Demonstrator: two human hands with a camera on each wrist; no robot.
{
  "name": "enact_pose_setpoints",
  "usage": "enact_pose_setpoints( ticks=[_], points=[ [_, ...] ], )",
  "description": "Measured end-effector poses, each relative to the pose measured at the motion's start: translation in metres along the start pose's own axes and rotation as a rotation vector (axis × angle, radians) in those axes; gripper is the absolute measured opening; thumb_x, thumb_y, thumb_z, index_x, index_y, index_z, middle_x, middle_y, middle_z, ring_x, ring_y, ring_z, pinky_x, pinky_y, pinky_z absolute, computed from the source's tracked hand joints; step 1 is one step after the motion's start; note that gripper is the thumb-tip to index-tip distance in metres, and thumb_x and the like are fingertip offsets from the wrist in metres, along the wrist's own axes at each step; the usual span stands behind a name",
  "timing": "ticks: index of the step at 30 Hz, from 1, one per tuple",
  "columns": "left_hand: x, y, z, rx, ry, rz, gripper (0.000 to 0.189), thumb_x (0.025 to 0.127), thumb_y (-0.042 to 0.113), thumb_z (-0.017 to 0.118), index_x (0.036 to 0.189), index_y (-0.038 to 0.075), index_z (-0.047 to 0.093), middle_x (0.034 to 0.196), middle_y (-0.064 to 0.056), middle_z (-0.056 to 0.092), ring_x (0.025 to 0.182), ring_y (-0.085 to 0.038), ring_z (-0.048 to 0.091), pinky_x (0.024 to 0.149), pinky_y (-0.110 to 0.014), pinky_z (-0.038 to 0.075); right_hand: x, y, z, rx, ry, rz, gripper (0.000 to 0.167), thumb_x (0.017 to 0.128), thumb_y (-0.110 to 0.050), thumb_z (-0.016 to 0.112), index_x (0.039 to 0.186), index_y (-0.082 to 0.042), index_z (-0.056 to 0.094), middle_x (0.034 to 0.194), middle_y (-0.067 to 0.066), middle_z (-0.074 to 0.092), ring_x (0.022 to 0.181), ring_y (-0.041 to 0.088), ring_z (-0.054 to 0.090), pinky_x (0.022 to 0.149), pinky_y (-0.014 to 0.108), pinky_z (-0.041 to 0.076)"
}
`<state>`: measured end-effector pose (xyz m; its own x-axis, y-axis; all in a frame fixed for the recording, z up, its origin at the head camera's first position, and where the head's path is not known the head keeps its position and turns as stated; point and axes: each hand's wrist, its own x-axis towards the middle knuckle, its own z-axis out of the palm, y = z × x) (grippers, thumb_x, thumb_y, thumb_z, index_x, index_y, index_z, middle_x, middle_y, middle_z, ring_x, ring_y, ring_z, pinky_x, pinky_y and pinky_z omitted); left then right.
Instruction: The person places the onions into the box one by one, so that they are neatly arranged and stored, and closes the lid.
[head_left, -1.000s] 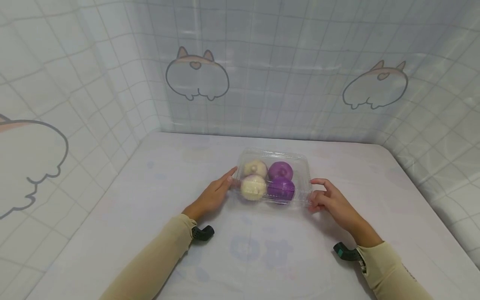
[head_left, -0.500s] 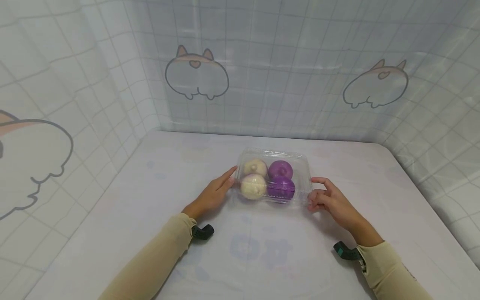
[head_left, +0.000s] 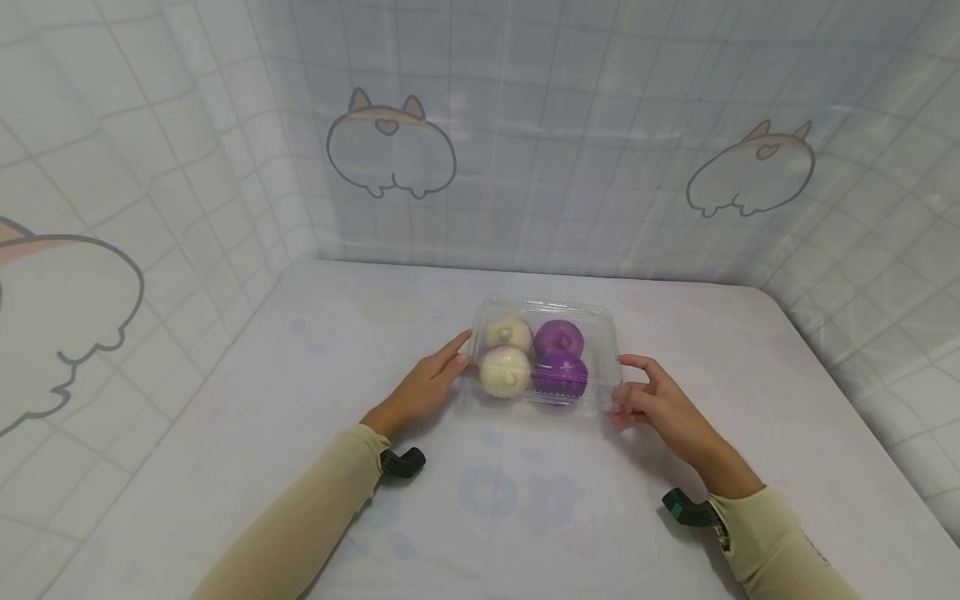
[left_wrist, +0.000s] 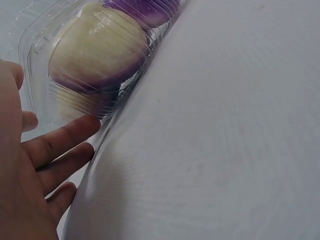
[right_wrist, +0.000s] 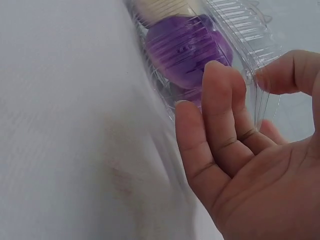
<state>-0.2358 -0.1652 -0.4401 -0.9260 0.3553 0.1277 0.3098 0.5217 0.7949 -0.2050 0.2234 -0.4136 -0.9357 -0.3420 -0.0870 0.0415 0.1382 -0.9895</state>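
Note:
A clear plastic clamshell container [head_left: 600,333] sits on the table with its lid down over two pale onions [head_left: 504,372] and two purple onions [head_left: 559,375]. My left hand [head_left: 423,387] lies along its left side, fingers extended. In the left wrist view, those fingertips [left_wrist: 92,122] reach the ribbed wall by a pale onion. At the opposite side, my right hand [head_left: 663,408] pinches the container's right edge. The right wrist view shows the thumb at the rim and bent fingers [right_wrist: 217,107] beside the wall near a purple onion.
A pale cloth covers the table [head_left: 480,500]. White grid-patterned curtains [head_left: 570,192] with cartoon animal prints enclose its back and sides. Each wrist carries a small dark device, one on the left [head_left: 402,463] and one on the right [head_left: 686,508].
The container and both hands hold nearly the same places. A slight shift of the whole head view is all that differs.

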Motion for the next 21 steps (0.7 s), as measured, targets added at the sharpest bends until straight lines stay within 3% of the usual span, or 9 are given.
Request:
enact_pose_setpoints(
  ticks=[5,12,21],
  points=[
    [-0.001,0.0,0.0,-0.001,0.004,-0.022,0.057,0.107,0.051,0.035,0.16,0.03,0.029,0.143,-0.013,0.055,0.135,-0.029,0.048,0.115,-0.05,0.03,0.0,-0.001,0.003,0.026,-0.013,-0.008,0.063,0.096,0.0,0.053,0.149,-0.003,0.018,0.089,0.016,0.066,0.078,0.022,0.068,0.078,0.035,0.059],
    [-0.001,0.007,-0.004,-0.022,0.018,-0.045,0.053,0.108,0.043,0.042,0.158,0.025,0.034,0.118,-0.007,0.066,0.119,-0.025,0.058,0.107,-0.05,0.039,-0.001,-0.003,0.011,0.023,0.052,0.022,0.064,0.095,-0.001,0.052,0.15,-0.003,0.019,0.085,0.01,0.064,0.076,0.019,0.065,0.077,0.033,0.059],
    [-0.001,0.011,-0.002,-0.055,0.043,-0.044,0.051,0.108,0.035,0.047,0.156,0.018,0.038,0.11,-0.006,0.067,0.109,-0.022,0.06,0.1,-0.046,0.044,-0.004,-0.006,0.018,0.043,0.121,0.04,0.065,0.095,-0.002,0.051,0.152,-0.005,0.02,0.081,0.006,0.059,0.072,0.019,0.061,0.075,0.03,0.057]
  ],
)
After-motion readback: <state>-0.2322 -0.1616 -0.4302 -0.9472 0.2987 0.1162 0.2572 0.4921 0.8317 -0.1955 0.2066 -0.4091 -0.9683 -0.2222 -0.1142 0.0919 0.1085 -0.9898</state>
